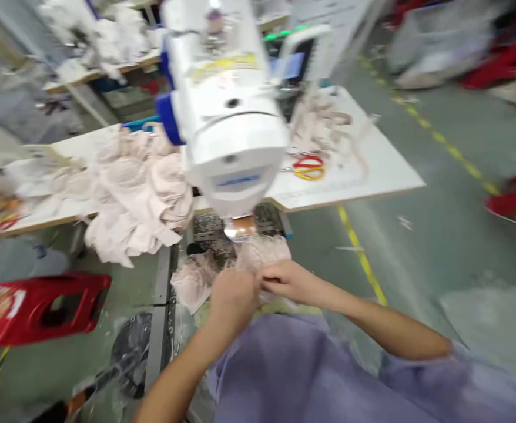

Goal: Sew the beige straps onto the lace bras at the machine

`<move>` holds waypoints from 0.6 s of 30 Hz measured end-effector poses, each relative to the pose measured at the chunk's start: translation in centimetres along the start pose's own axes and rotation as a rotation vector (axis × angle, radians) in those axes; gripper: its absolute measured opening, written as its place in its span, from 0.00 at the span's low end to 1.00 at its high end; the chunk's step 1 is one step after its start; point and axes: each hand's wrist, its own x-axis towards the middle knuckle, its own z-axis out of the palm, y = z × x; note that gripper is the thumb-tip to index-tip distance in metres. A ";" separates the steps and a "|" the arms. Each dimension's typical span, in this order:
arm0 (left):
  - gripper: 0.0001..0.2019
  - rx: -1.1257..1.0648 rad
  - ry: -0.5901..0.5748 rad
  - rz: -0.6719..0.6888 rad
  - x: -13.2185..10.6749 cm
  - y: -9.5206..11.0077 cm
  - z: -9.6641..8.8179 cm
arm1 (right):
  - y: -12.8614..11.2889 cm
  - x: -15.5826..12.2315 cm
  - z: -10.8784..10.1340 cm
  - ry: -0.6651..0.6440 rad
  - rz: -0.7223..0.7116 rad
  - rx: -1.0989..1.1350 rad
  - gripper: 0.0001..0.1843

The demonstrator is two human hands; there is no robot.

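Observation:
Both of my hands are closed on a pale pink bra (pixel 264 249) just below the head of a white sewing machine (pixel 235 135). My left hand (pixel 235 294) grips the fabric in the middle, and one lacy cup (pixel 193 282) hangs to its left. Close against it, my right hand (pixel 287 280) pinches the same bra with curled fingers. The far cup lies near the needle area, under the machine's front. Fingertips and the exact spot they hold are partly hidden and blurred.
A heap of pale pink bras (pixel 137 188) spills over the table edge at left. Scissors with red and yellow handles (pixel 308 167) lie on the white tabletop (pixel 372 170) at right, near loose straps (pixel 320 126). A red stool (pixel 42 308) stands on the floor at left.

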 end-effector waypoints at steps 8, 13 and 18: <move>0.19 -0.712 -0.207 -0.603 1.2 -3.4 -0.1 | 2.6 -0.6 1.6 0.380 -0.133 -0.311 0.14; 0.17 -0.571 -0.038 -0.516 0.7 -3.3 0.3 | 1.9 -1.2 1.4 0.539 0.030 -0.160 0.13; 0.16 -0.230 0.035 -0.413 0.3 -2.6 0.2 | 1.9 -0.8 1.8 0.524 0.031 -0.200 0.12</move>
